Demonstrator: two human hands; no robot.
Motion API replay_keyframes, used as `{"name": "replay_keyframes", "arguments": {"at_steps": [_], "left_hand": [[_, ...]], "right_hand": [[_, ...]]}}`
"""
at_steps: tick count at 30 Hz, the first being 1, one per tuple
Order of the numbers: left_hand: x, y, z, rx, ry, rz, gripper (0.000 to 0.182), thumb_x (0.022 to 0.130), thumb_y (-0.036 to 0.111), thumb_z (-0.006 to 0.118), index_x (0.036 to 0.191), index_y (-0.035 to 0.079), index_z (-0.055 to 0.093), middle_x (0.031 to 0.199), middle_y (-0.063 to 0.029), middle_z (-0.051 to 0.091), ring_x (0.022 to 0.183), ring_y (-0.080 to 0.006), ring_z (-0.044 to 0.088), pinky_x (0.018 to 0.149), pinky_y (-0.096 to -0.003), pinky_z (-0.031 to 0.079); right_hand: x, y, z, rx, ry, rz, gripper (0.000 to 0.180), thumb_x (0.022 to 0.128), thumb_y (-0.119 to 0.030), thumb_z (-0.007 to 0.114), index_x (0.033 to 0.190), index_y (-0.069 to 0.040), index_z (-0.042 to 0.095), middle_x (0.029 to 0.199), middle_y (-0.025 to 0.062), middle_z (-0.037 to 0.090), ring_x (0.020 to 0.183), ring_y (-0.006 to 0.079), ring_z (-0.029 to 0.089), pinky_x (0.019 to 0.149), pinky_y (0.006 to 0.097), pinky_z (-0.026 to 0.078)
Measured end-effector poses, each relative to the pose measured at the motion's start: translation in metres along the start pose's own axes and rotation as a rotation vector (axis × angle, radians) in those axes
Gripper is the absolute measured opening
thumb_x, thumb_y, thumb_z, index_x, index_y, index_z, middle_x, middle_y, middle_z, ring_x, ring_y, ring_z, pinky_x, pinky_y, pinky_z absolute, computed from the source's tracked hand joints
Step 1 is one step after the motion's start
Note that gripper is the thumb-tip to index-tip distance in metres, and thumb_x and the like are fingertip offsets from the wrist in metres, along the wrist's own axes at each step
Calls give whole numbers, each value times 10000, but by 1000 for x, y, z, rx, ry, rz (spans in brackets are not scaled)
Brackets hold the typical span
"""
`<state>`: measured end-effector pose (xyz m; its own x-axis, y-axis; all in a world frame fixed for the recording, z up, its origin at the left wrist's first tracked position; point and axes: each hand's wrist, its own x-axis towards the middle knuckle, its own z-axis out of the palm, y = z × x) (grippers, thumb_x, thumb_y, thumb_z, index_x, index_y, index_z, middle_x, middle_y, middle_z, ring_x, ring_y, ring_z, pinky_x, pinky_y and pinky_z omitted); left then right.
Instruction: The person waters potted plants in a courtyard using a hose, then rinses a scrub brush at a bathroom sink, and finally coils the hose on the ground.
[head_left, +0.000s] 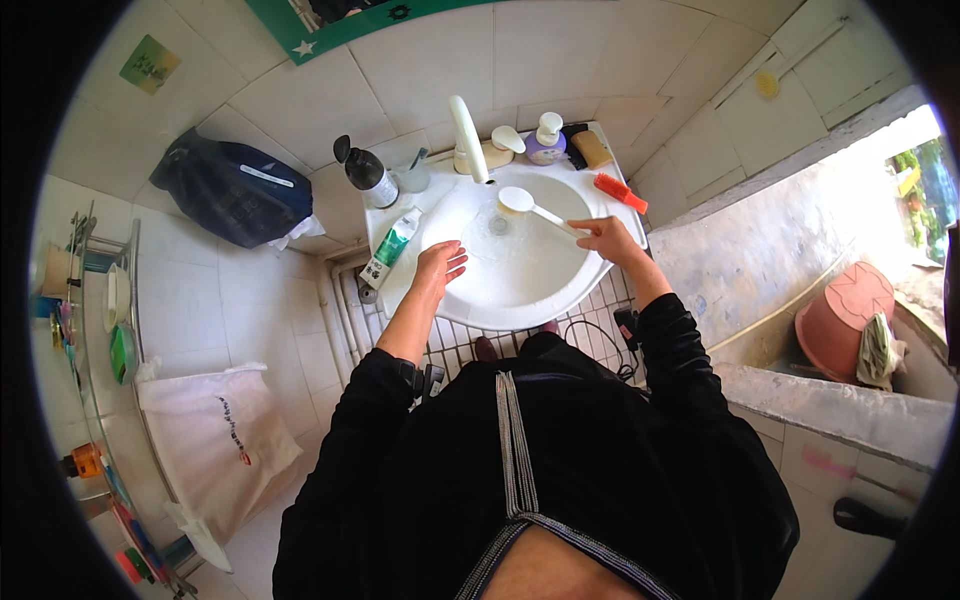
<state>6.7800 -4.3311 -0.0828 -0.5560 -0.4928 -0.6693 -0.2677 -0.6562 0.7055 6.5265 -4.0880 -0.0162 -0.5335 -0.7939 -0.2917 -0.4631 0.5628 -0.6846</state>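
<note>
My right hand (609, 238) grips the handle of a white long-handled brush (517, 200). The brush's round head is over the white washbasin (517, 289), below the spout of the white faucet (468, 139); its bristles look yellowish and face down. Some water shows in the bowl around the drain (498, 223). Over the basin's left rim, my left hand (439, 265) holds nothing, its fingers apart. Close to it, a green and white tube (391, 247) lies on the left of the counter. A red comb or brush (621, 193) rests on the right rim.
Behind the bowl stand a dark pump bottle (366, 174), a clear cup (414, 177), a purple pump bottle (546, 141) and a tan block (592, 149). Wire shelves (135, 300) line the left wall. A black cable (600, 330) lies below. A ledge with a reddish bucket (840, 322) is right.
</note>
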Motion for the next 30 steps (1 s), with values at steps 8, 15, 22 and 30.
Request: {"name": "replay_keyframes", "arguments": {"at_steps": [8,15,22,30], "left_hand": [[5,-2,-4,26,-53,-28,383,838,189,663,1149,17,520,1051,-113,611,963,-241,613,798,-362,498],[6,1,13,63,-128,-14,357,854,204,638,1143,28,525,1055,-119,606,940,-237,616,782,-365,503],[19,3,60,-218,-186,-53,518,897,336,595,1271,38,395,1219,-167,494,948,-287,603,788,-381,517],[43,-10,57,-469,-80,-16,356,979,272,439,1198,-9,460,1073,-194,576,960,-353,632,810,-437,555]], "right_hand": [[-48,33,23,-240,247,56,339,804,-165,592,1127,-233,669,1030,131,659,973,300,628,847,413,492],[-46,18,34,135,146,175,333,849,-191,574,1156,-80,639,745,141,654,615,235,649,612,344,514],[-26,-38,47,834,-365,156,313,982,-209,407,1164,-10,563,658,51,545,473,112,468,456,252,400],[36,-28,58,261,-494,26,427,906,-391,569,1150,-42,594,826,121,654,723,214,635,698,331,519]]}}
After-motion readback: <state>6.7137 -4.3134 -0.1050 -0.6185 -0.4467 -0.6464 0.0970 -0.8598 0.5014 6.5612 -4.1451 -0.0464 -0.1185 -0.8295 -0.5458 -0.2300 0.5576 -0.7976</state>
